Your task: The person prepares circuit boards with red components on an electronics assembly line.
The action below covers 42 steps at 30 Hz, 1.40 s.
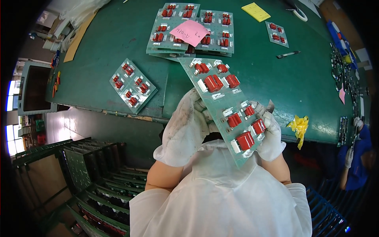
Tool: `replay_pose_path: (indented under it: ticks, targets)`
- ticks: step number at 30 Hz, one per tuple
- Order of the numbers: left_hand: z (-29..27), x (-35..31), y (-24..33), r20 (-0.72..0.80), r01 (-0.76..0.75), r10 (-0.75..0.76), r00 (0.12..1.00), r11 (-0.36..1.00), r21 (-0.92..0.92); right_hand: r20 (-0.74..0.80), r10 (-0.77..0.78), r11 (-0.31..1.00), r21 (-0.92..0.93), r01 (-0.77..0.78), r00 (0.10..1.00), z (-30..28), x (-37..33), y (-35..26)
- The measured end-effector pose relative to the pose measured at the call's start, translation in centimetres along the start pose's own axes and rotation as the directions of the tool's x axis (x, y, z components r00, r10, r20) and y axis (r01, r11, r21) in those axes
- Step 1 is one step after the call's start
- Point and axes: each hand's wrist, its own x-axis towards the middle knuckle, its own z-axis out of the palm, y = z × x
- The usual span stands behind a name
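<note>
A green circuit board panel [215, 107] with red capacitors and white connectors is held tilted in front of my chest, above the table's near edge. My left hand [183, 128], in a soiled white glove, is closed on its left side, fingertips partly behind it. On the right edge my gloved right hand [273, 136] grips the same panel near the lower red parts. A small grey pointed flat piece [270, 106] sticks up by the right fingers; its lower end is hidden.
Stacked board panels [152, 46] lie at the far middle beneath a pink note [189, 32]. Smaller boards [133, 87] lie left, another [277, 34] far right near a pen [288, 54]. A yellow wrapper [299, 130] hangs over the edge. A green rack [94, 189] stands lower left; a co-worker's blue sleeve [361, 158] is right.
</note>
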Motion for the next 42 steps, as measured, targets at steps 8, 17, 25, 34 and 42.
replay_pose_path:
  ticks: [8, 17, 25, 34, 42]
  targets:
    - [0.1, -0.3, -0.3, -0.010, -0.061, 0.062, 0.998, 0.995, 0.078, -0.179, 0.144, 0.986, -0.051, -0.156, 0.973, 0.7, -0.7, -1.2]
    - [-1.2, -0.5, -1.6, -0.111, -0.145, 0.183, 0.977, 0.948, 0.285, -0.210, -0.113, 0.914, -0.406, 0.019, 0.971, 2.0, -2.0, -1.8]
    - [-1.2, -0.7, -1.7, -0.246, -0.035, 0.101, 0.964, 0.965, 0.261, -0.280, -0.107, 0.927, -0.376, -0.006, 0.954, 0.4, -1.5, -2.4]
    - [-1.7, -0.8, -2.5, -0.105, -0.069, 0.093, 0.990, 0.974, 0.214, -0.269, -0.082, 0.934, -0.357, -0.021, 0.960, 0.0, -1.1, -3.1]
    - [-0.7, -0.4, -2.6, -0.278, 0.037, 0.051, 0.959, 0.952, 0.305, -0.182, -0.045, 0.941, -0.338, -0.020, 0.982, -0.3, -0.7, -2.8]
